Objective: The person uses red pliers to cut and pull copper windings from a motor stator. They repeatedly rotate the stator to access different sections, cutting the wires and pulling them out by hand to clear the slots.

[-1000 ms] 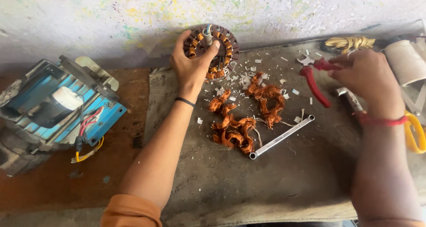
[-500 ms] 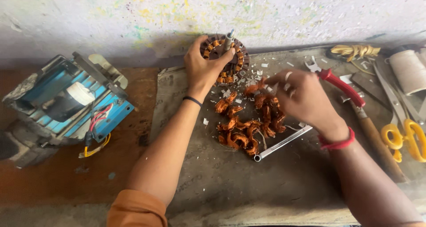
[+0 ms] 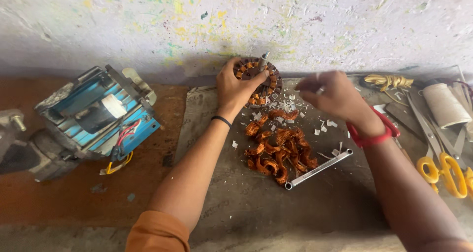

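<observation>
I am working at a low bench against a paint-spattered wall (image 3: 305,25), with a grey mat (image 3: 236,207) laid over the brown top. Nearest me on the mat lies a metal spanner (image 3: 319,169), and just beyond it a heap of pulled copper wire (image 3: 278,151) with white paper scraps (image 3: 286,106) scattered around and past it. Off to the left, well apart, sits a blue motor housing (image 3: 98,116); at the right edge are yellow-handled scissors (image 3: 443,170), and farther back a roll of white tape (image 3: 446,104) and a small bundle of yellow cord (image 3: 389,80). My right hand (image 3: 332,96) hovers over the scraps with fingers drawn together; whether it pinches anything I cannot tell. Farthest, up by the wall, my left hand (image 3: 241,87) is clamped on the round motor core (image 3: 258,82), steadying it on edge, with a metal rod (image 3: 264,62) sticking up beside my thumb. Judging by the pile, much of the winding is already out, yet copper shows in the slots around the rim, so I reckon a good part remains to strip.
</observation>
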